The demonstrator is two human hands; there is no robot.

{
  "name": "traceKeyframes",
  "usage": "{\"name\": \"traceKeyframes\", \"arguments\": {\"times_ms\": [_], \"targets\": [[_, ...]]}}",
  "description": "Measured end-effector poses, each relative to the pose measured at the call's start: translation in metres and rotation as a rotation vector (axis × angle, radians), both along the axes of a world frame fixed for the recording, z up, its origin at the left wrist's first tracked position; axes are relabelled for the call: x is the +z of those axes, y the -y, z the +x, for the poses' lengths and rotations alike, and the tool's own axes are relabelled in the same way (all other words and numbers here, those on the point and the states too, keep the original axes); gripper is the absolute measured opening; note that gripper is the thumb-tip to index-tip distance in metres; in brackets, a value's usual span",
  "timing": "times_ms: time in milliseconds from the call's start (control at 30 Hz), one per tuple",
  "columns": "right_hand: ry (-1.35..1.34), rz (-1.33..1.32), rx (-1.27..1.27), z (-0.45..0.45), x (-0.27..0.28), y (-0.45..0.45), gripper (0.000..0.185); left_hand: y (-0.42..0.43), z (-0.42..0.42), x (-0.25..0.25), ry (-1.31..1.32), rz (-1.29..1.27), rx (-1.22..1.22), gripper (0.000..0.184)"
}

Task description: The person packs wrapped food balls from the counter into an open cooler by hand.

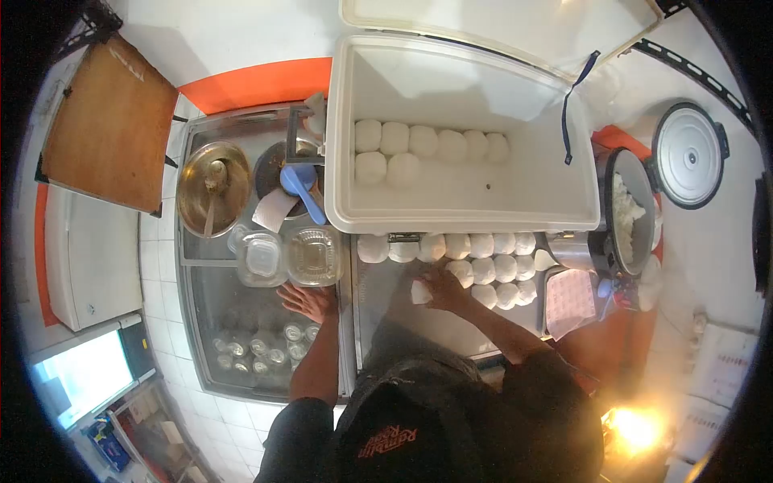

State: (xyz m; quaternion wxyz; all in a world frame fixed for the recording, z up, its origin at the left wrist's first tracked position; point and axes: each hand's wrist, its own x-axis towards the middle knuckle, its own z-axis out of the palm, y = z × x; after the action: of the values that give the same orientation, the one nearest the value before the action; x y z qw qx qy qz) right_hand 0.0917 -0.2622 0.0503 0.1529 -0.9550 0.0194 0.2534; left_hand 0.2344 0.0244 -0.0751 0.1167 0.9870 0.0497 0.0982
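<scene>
My left hand (307,301) rests with its fingers spread at the near edge of two clear plastic containers (312,256), on the glass top of a case. On the metal counter, my right hand (443,290) has its fingers around a white wrapped bundle (420,292), just left of rows of round white wrapped bundles (483,271). Beyond them stands an open white cooler box (463,216), with more round white bundles (423,141) inside along its left part.
A metal bowl with a spoon (213,189) and a blue scoop (299,181) lie at the left. At the right are an open rice cooker (628,217), its lid (689,154) and a stack of pink-printed paper (570,296). Cans (259,346) show beneath the glass.
</scene>
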Motion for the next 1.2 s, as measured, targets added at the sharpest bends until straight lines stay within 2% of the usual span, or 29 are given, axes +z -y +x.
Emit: {"name": "traceKeyframes", "arguments": {"times_ms": [33, 67, 100, 133, 200, 233, 300, 367, 400, 433, 500, 533, 567, 633, 700, 800, 933, 1000, 1033, 1067, 1133, 1167, 1200], "targets": [[-0.002, -0.006, 0.0, -0.003, 0.004, -0.002, 0.088, -0.002, -0.002, -0.006, 0.083, -0.037, -0.038, 0.094], [-0.06, 0.312, -0.218, -0.004, 0.012, -0.003, 0.085, 0.001, 0.0, -0.003, 0.085, -0.049, -0.028, 0.094], [-0.122, 0.632, -0.433, -0.001, 0.018, -0.001, 0.083, 0.001, 0.001, -0.001, -0.043, 0.031, 0.004, 0.094], [-0.256, 0.751, -0.496, 0.022, 0.088, -0.005, 0.08, -0.001, 0.0, 0.001, -0.177, 0.115, 0.032, 0.095], [-0.333, 0.966, -0.401, 0.056, 0.191, 0.007, 0.079, 0.002, 0.001, 0.003, -0.193, 0.081, 0.047, 0.095], [-0.269, 1.058, -0.239, 0.055, 0.211, 0.026, 0.08, 0.002, 0.0, 0.005, -0.205, 0.052, 0.053, 0.095], [-0.229, 1.082, -0.105, 0.082, 0.271, 0.06, 0.082, 0.002, -0.001, 0.007, -0.142, 0.028, 0.027, 0.094], [-0.113, 0.93, -0.149, 0.118, 0.315, 0.087, 0.083, 0.004, 0.002, 0.011, -0.066, -0.006, 0.018, 0.093], [-0.03, 0.747, -0.118, 0.138, 0.315, 0.103, 0.081, 0.004, 0.002, 0.013, -0.11, -0.003, 0.027, 0.094], [0.051, 0.566, -0.085, 0.158, 0.311, 0.117, 0.078, 0.004, 0.002, 0.014, -0.155, 0.0, 0.039, 0.095], [0.008, 0.449, -0.205, 0.195, 0.28, 0.145, 0.078, 0.005, 0.004, 0.015, -0.216, 0.075, 0.068, 0.095], [-0.022, 0.278, -0.133, 0.205, 0.257, 0.157, 0.078, 0.007, 0.004, 0.017, -0.191, 0.05, 0.059, 0.095], [-0.049, 0.107, -0.06, 0.211, 0.228, 0.168, 0.078, 0.007, 0.004, 0.02, -0.166, 0.026, 0.049, 0.094], [-0.156, -0.06, -0.005, 0.207, 0.146, 0.194, 0.082, 0.004, 0.004, 0.02, -0.191, 0.032, 0.052, 0.094], [-0.116, -0.217, 0.05, 0.196, 0.082, 0.195, 0.087, 0.005, 0.007, 0.021, -0.217, 0.036, 0.056, 0.093], [-0.014, -0.239, 0.074, 0.196, 0.06, 0.166, 0.097, 0.005, 0.006, 0.02, -0.227, 0.035, 0.057, 0.093], [-0.016, -0.215, 0.037, 0.203, 0.068, 0.161, 0.106, 0.005, 0.005, 0.019, -0.226, 0.02, 0.041, 0.091], [-0.011, -0.175, -0.192, 0.194, 0.069, 0.171, 0.111, 0.003, 0.004, 0.021, -0.235, 0.053, 0.043, 0.09], [-0.011, -0.174, -0.194, 0.183, 0.039, 0.194, 0.111, 0.002, 0.003, 0.021, -0.232, 0.04, 0.045, 0.09], [-0.333, 0.071, -0.242, 0.17, -0.014, 0.231, 0.112, 0.003, 0.003, 0.02, -0.226, 0.024, 0.044, 0.091], [-0.636, 0.319, -0.292, 0.175, -0.018, 0.243, 0.113, 0.005, 0.004, 0.016, -0.226, 0.04, 0.044, 0.092], [-0.493, 0.262, 0.162, 0.179, -0.015, 0.24, 0.11, 0.003, 0.003, 0.013, -0.235, 0.063, 0.054, 0.093], [-0.424, 0.231, 0.391, 0.182, -0.015, 0.234, 0.108, 0.002, 0.003, 0.009, -0.228, 0.068, 0.048, 0.093]]}}
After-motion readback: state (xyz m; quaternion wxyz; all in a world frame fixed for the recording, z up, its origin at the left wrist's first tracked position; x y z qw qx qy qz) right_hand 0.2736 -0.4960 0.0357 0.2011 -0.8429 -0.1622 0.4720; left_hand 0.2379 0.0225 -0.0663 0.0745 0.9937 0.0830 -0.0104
